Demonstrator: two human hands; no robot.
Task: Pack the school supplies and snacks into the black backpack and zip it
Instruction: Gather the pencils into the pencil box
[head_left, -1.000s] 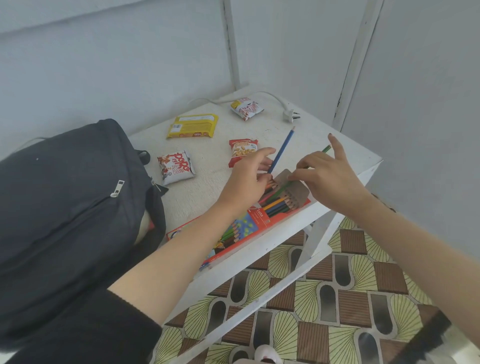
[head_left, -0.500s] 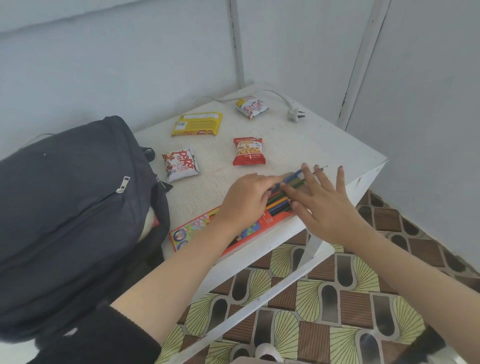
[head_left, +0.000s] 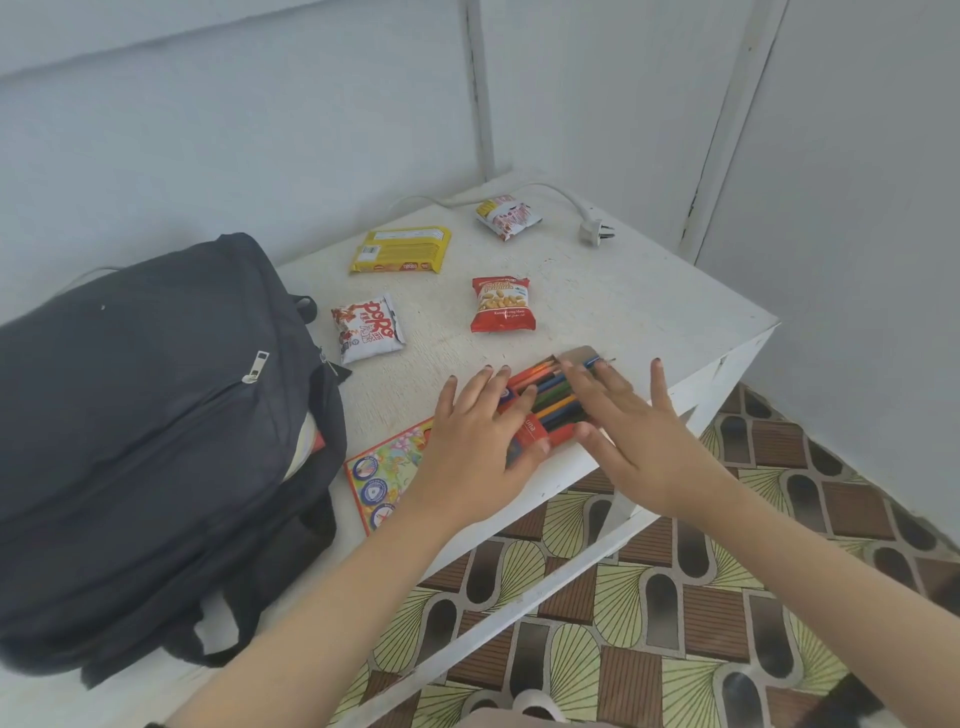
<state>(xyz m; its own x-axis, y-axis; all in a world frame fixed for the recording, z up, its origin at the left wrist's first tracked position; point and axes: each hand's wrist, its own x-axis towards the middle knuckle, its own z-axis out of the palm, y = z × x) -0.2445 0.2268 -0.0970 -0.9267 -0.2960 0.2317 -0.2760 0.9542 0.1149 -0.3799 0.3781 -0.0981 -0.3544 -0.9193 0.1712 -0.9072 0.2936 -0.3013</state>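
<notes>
A flat box of coloured pencils (head_left: 387, 470) lies at the front edge of the white table (head_left: 623, 306), its flap end open and pencils (head_left: 550, 392) showing. My left hand (head_left: 480, 452) rests flat on the box with its thumb along the front side. My right hand (head_left: 631, 431) lies flat with fingers spread over the pencil tips and flap. The black backpack (head_left: 145, 441) lies on the left, partly unzipped with something white and red inside. Snacks lie beyond: a white packet (head_left: 366, 332), a red peanut packet (head_left: 502, 304), a yellow packet (head_left: 400, 250), a small far packet (head_left: 508, 216).
A white plug and cord (head_left: 595, 231) lie at the table's far corner. Pale walls close in behind and to the right. A patterned tile floor (head_left: 675, 613) lies below the table's front edge.
The blue pencil held up a second ago now lies among the others in the box. Both hands came down flat over the box and pencils.
</notes>
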